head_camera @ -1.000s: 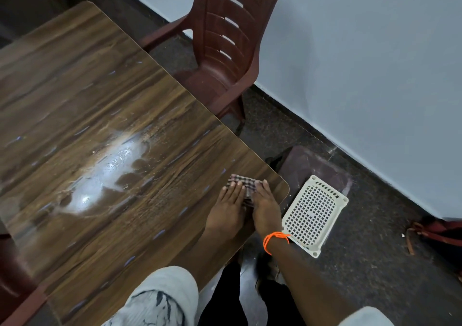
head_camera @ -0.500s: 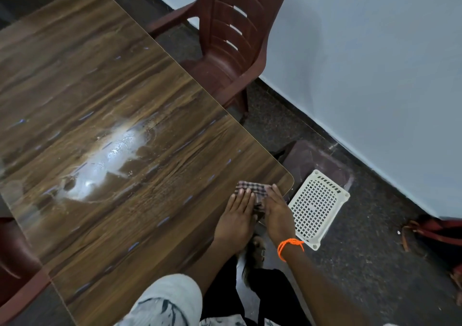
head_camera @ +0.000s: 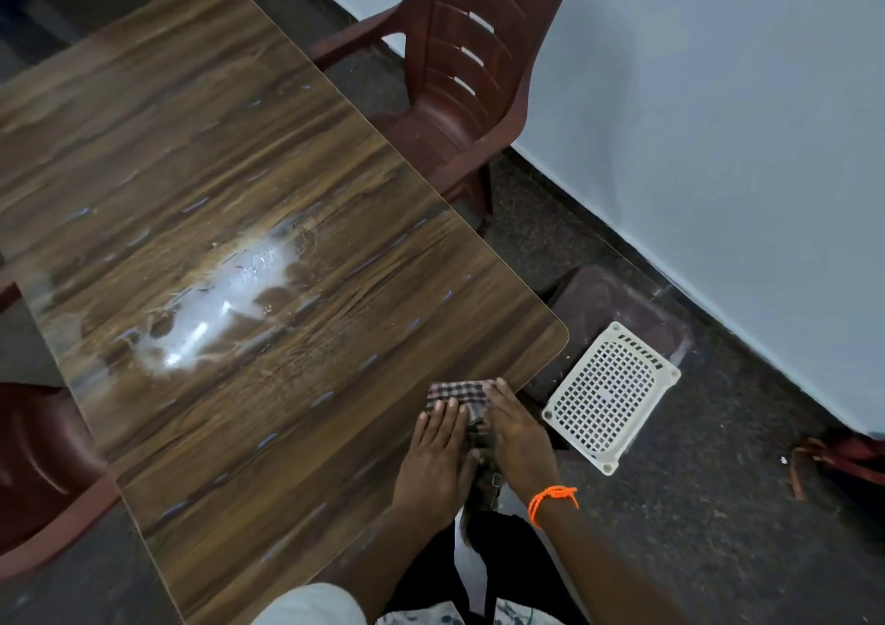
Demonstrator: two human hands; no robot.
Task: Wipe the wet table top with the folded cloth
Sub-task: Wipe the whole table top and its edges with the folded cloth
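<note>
At the left, a dark red chair [head_camera: 43, 476] pokes in beside the desk [head_camera: 230, 155]; further along, the wet patch [head_camera: 225, 303] shines in the middle of the wood grain, well apart from the hands; compared with a second ago the puddle looks the same in shape, so no wiping has reached it yet. Over that second the two hands have stayed together on the cloth at the near right corner, though their exact shift is hard to separate from the camera's own movement; my judgement is that the cloth is being flattened or set for the first stroke, and the main wiping is yet to come.

The folded cloth [head_camera: 457, 394], checked in dark and pale, lies flat on the desk close to its rounded corner; its long axis seems to run from the person's body away toward the far edge, one short end pointing roughly at the corner, though the hands hide its near half. The left hand [head_camera: 438, 461] lies on it with fingers straight, pressing down; the right hand [head_camera: 517, 433], with an orange wrist band [head_camera: 550, 500], lies just beside it, fingers also flat on the cloth; neither is curled round it.

Right of the desk, a white perforated tray [head_camera: 613, 394] lies on the floor; behind it stands a second red chair [head_camera: 474, 73] against the wall.
</note>
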